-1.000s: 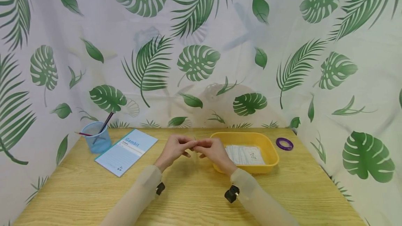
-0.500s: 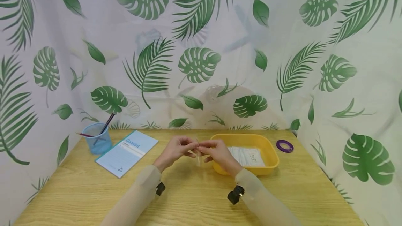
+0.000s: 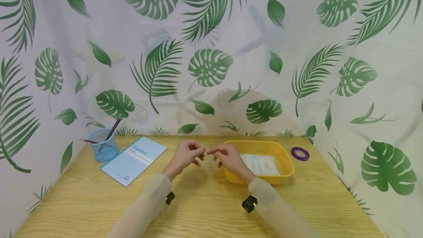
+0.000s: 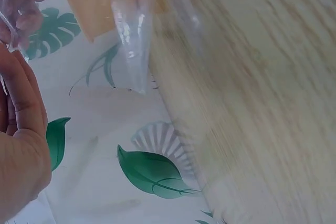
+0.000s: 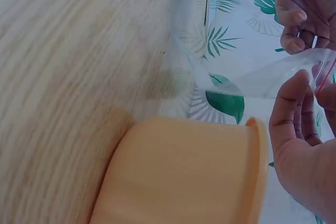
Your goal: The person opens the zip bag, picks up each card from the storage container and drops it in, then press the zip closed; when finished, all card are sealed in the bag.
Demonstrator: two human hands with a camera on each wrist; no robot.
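Observation:
A clear plastic zip bag (image 4: pixel 131 35) hangs between the two hands above the table. Its red zip line (image 5: pixel 326 77) shows near the right fingers in the right wrist view. On one side of the bag's upper edge the left hand (image 3: pixel 185 156) pinches the film. The right hand (image 3: pixel 230 159) pinches the other side, just in front of the yellow basin's left end. A small gap separates the fingertips of the two hands. In the head view the see-through bag is barely visible.
The yellow basin (image 3: pixel 286 162) holds folded white, plastic-looking packets (image 3: pixel 261 164). To its right lies a purple ring (image 3: pixel 300 153). A Gambit notebook (image 3: pixel 133 161) and a blue pen cup (image 3: pixel 105 150) with pencils stand at the left. Leaf-print curtains border the wooden table (image 3: pixel 205 212).
The fingertips, touching a second ago, have moved slightly apart. The right hand has shifted a little to the right, and the bag's top edge now spans between the hands.

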